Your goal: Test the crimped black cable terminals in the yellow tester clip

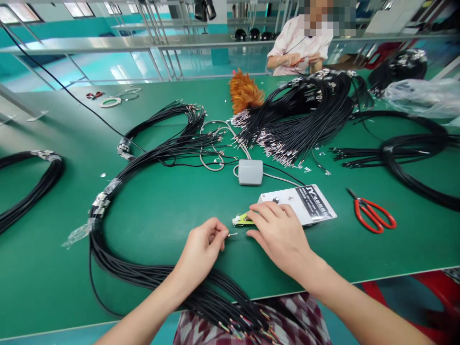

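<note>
My left hand (206, 244) is closed in a pinch on a thin wire end (233, 234), whose pale tip sticks out to the right. My right hand (278, 235) reaches over a yellow-green clip (242, 219) at the front of a white-and-black machine box (305, 203). Its fingers lie over the back of the clip, while the thumb is spread apart below it. Under my left forearm runs a bundle of black cables (143, 273), bound with clear wrap; their stripped coloured ends lie at the table edge by my lap.
Red-handled pliers (373, 215) lie at right. A grey box (250, 172) with a cord sits behind the machine. Cable heaps (309, 115), an orange feather duster (246, 93) and cable coils (402, 163) are on the green table (161, 211). Across it, a person (302, 48) works.
</note>
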`<act>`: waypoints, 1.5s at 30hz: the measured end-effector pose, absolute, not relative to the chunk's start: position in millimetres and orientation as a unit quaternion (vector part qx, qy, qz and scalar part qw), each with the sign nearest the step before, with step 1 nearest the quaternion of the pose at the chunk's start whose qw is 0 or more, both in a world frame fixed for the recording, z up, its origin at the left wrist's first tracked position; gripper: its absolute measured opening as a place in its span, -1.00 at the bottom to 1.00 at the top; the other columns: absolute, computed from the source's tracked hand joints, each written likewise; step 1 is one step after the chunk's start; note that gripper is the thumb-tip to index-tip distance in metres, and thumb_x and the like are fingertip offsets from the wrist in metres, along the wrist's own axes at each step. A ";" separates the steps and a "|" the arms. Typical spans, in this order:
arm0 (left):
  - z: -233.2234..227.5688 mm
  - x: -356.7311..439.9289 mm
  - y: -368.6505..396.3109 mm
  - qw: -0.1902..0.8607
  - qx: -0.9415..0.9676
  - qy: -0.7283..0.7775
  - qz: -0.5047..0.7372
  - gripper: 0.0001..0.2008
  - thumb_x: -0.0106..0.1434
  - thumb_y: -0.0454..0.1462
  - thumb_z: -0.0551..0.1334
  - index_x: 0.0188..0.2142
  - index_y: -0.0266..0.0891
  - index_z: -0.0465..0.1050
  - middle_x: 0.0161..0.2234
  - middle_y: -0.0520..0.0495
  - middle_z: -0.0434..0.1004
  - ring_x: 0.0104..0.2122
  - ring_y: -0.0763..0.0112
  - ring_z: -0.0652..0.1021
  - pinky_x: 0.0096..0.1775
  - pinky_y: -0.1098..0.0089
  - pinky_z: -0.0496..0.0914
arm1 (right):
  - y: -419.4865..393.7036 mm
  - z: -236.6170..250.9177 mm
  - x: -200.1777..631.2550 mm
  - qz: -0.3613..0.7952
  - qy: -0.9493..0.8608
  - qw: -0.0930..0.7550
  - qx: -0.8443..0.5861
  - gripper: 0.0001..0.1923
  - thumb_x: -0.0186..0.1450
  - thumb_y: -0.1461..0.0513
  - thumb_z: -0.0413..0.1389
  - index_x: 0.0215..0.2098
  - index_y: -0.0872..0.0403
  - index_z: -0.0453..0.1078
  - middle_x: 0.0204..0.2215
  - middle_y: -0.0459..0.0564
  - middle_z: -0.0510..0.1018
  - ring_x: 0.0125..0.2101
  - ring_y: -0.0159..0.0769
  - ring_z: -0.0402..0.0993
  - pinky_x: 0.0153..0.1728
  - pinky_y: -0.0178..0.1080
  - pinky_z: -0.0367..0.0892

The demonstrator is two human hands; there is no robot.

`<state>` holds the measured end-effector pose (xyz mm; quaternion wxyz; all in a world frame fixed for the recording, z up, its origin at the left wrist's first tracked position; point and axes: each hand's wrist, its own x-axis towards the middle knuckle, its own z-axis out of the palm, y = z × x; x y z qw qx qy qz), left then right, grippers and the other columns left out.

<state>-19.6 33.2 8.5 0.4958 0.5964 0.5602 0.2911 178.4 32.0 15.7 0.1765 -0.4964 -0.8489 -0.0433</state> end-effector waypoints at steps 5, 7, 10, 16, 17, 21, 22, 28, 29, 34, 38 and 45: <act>7.1 -19.5 50.6 0.497 0.582 0.568 0.302 -0.80 0.20 -0.17 0.19 -0.50 -0.21 0.36 -0.66 0.09 0.39 -0.63 0.46 0.37 -0.52 0.48 0.22 | 51.3 9.0 171.8 -0.075 -0.866 0.084 -0.487 -0.95 0.26 0.33 0.21 -0.28 0.11 0.47 -0.29 0.02 0.60 -0.25 -0.15 0.41 -0.22 -0.11 0.07; 5.9 -19.7 53.2 0.495 0.582 0.569 0.303 -0.80 0.19 -0.17 0.20 -0.50 -0.22 0.37 -0.67 0.09 0.39 -0.63 0.46 0.38 -0.52 0.48 0.22 | 55.2 8.2 171.3 -0.076 -0.872 0.077 -0.478 -0.94 0.26 0.36 0.21 -0.37 0.10 0.47 -0.40 -0.02 0.58 -0.31 -0.18 0.40 -0.24 -0.12 0.06; 2.1 -19.3 55.9 0.491 0.586 0.569 0.303 -0.81 0.19 -0.19 0.19 -0.50 -0.22 0.37 -0.66 0.09 0.40 -0.63 0.46 0.39 -0.52 0.49 0.23 | 59.2 9.6 172.0 -0.072 -0.877 0.073 -0.469 -0.89 0.24 0.35 0.23 -0.45 0.08 0.47 -0.49 -0.06 0.55 -0.35 -0.21 0.39 -0.24 -0.14 0.06; -6.2 -15.9 61.6 0.478 0.598 0.572 0.294 -0.83 0.20 -0.21 0.17 -0.49 -0.21 0.36 -0.66 0.09 0.40 -0.63 0.44 0.39 -0.52 0.47 0.22 | 63.8 12.9 170.9 -0.057 -0.880 0.061 -0.468 -0.88 0.20 0.36 0.25 -0.47 0.07 0.46 -0.50 -0.07 0.55 -0.35 -0.23 0.40 -0.23 -0.14 0.07; -6.8 -15.0 62.1 0.477 0.600 0.572 0.292 -0.83 0.20 -0.21 0.17 -0.49 -0.20 0.36 -0.66 0.09 0.40 -0.63 0.43 0.39 -0.52 0.47 0.23 | 64.2 13.2 170.5 -0.054 -0.880 0.058 -0.469 -0.88 0.20 0.36 0.25 -0.47 0.07 0.46 -0.50 -0.06 0.56 -0.35 -0.23 0.40 -0.23 -0.14 0.07; -7.0 -10.8 62.9 0.470 0.604 0.578 0.285 -0.84 0.19 -0.22 0.15 -0.50 -0.20 0.35 -0.66 0.09 0.39 -0.63 0.42 0.39 -0.53 0.46 0.22 | 65.4 15.1 169.3 -0.041 -0.879 0.045 -0.474 -0.88 0.19 0.37 0.24 -0.48 0.08 0.46 -0.49 -0.05 0.56 -0.34 -0.23 0.41 -0.23 -0.14 0.07; -6.8 -9.8 63.0 0.469 0.605 0.579 0.282 -0.84 0.19 -0.22 0.15 -0.50 -0.20 0.35 -0.66 0.08 0.39 -0.63 0.42 0.39 -0.53 0.46 0.22 | 65.5 15.7 169.1 -0.038 -0.878 0.043 -0.475 -0.88 0.19 0.38 0.24 -0.47 0.08 0.47 -0.49 -0.05 0.56 -0.34 -0.23 0.41 -0.23 -0.14 0.07; -6.5 -8.4 64.8 0.464 0.612 0.581 0.269 -0.84 0.19 -0.21 0.13 -0.49 -0.19 0.33 -0.66 0.08 0.38 -0.62 0.41 0.39 -0.51 0.44 0.23 | 66.0 18.4 163.7 -0.026 -0.875 0.033 -0.481 -0.91 0.14 0.37 0.27 -0.46 0.10 0.46 -0.47 -0.01 0.56 -0.33 -0.18 0.44 -0.28 -0.14 0.10; -6.8 -8.8 65.2 0.464 0.614 0.581 0.267 -0.83 0.19 -0.20 0.13 -0.49 -0.19 0.33 -0.66 0.08 0.38 -0.62 0.40 0.39 -0.51 0.44 0.23 | 66.3 18.8 162.4 -0.025 -0.875 0.033 -0.482 -0.90 0.12 0.36 0.29 -0.45 0.11 0.46 -0.46 -0.01 0.56 -0.33 -0.17 0.44 -0.28 -0.13 0.10; -9.6 -10.7 66.8 0.463 0.621 0.577 0.260 -0.82 0.20 -0.19 0.11 -0.48 -0.19 0.32 -0.65 0.07 0.38 -0.60 0.40 0.40 -0.49 0.42 0.25 | 62.4 26.9 172.7 -0.018 -0.875 0.070 -0.479 -0.81 0.14 0.22 0.34 -0.32 0.10 0.48 -0.33 -0.04 0.62 -0.22 -0.15 0.48 -0.15 -0.08 0.16; -11.6 -12.1 67.6 0.470 0.621 0.571 0.260 -0.82 0.20 -0.17 0.10 -0.47 -0.19 0.32 -0.64 0.07 0.39 -0.60 0.39 0.40 -0.49 0.42 0.24 | 38.0 31.6 212.7 -0.018 -0.830 0.262 -0.492 -0.80 0.32 0.29 0.17 -0.08 0.02 0.42 -0.13 -0.11 0.63 -0.09 -0.25 0.47 -0.04 -0.12 0.17; -14.1 -14.6 68.1 0.485 0.614 0.560 0.273 -0.81 0.19 -0.15 0.13 -0.48 -0.19 0.33 -0.65 0.08 0.38 -0.60 0.39 0.39 -0.49 0.43 0.22 | -16.3 0.2 242.4 -0.040 -0.785 0.329 -0.523 -0.81 0.33 0.40 0.06 -0.14 0.04 0.38 0.02 -0.03 0.58 0.05 -0.17 0.38 0.02 -0.09 0.18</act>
